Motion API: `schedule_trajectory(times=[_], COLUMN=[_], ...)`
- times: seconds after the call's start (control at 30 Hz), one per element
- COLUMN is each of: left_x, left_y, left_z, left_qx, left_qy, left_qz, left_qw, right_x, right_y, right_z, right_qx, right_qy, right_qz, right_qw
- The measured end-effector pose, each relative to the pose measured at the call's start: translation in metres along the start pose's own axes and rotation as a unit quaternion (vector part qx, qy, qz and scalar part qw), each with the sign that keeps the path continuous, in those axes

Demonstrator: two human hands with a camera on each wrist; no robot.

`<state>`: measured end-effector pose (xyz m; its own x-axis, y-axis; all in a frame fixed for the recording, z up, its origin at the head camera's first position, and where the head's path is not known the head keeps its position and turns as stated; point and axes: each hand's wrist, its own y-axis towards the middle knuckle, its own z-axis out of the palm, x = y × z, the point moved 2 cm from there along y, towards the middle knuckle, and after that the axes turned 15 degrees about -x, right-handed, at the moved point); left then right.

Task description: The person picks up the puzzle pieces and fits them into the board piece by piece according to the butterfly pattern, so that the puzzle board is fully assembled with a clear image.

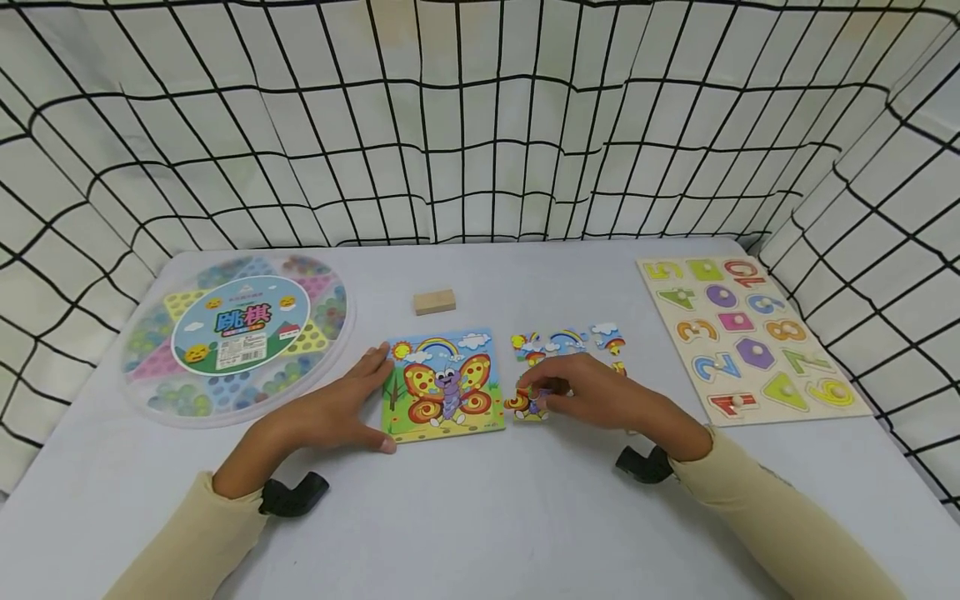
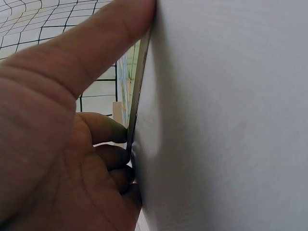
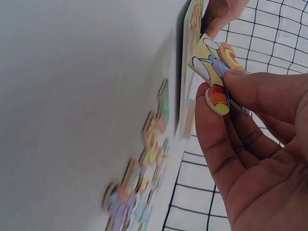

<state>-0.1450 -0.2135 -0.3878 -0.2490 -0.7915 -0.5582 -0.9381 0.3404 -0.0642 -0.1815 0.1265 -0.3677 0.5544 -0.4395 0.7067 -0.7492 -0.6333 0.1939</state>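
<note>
Fingers of the left hand [image 1: 348, 404] spread wide along the left edge of a square, butterfly-printed picture board [image 1: 447, 392]; right hand [image 1: 592, 396] pinches a flat, multicoloured jigsaw piece [image 3: 215, 60] between thumb and forefinger, just right of it. Other loose cut-out pieces [image 1: 566, 340] lie near on the white counter [image 1: 480, 517]. Step, likely: matching pieces. Next move probably calls for orienting this one, then setting it down gently. Containers: round clear plastic case [image 1: 213, 418], coloured marbles inside; cream number board [image 1: 753, 383] holds knobbed numerals and shapes.
</note>
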Motion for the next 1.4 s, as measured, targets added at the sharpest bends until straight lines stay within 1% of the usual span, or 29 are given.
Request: schedule_trajectory(times=[0.2, 0.47, 0.9, 1.0, 1.23, 1.4], left_x=[0.001, 0.001, 0.001, 0.000, 0.000, 0.000], left_y=[0.001, 0.002, 0.001, 0.001, 0.001, 0.001], left_z=[-0.002, 0.001, 0.000, 0.000, 0.000, 0.000], left_qx=[-0.004, -0.006, -0.007, -0.007, -0.005, -0.006], left_qy=[0.004, 0.000, 0.004, 0.003, 0.001, -0.005], left_qz=[0.001, 0.008, 0.006, 0.006, 0.003, 0.004], left_qw=[1.0000, 1.0000, 1.0000, 1.0000, 1.0000, 1.0000], right_x=[0.008, 0.014, 0.024, 0.028, 0.035, 0.038], right_y=[0.014, 0.025, 0.044, 0.048, 0.058, 0.063], right_z=[0.011, 0.020, 0.042, 0.047, 0.057, 0.063], right_qx=[0.006, 0.018, 0.024, 0.026, 0.039, 0.048], right_qy=[0.000, 0.015, -0.002, 0.008, -0.014, -0.012], right_qz=[-0.022, 0.002, -0.022, -0.021, -0.017, -0.017], right_qw=[1.000, 1.000, 0.999, 0.999, 0.999, 0.999])
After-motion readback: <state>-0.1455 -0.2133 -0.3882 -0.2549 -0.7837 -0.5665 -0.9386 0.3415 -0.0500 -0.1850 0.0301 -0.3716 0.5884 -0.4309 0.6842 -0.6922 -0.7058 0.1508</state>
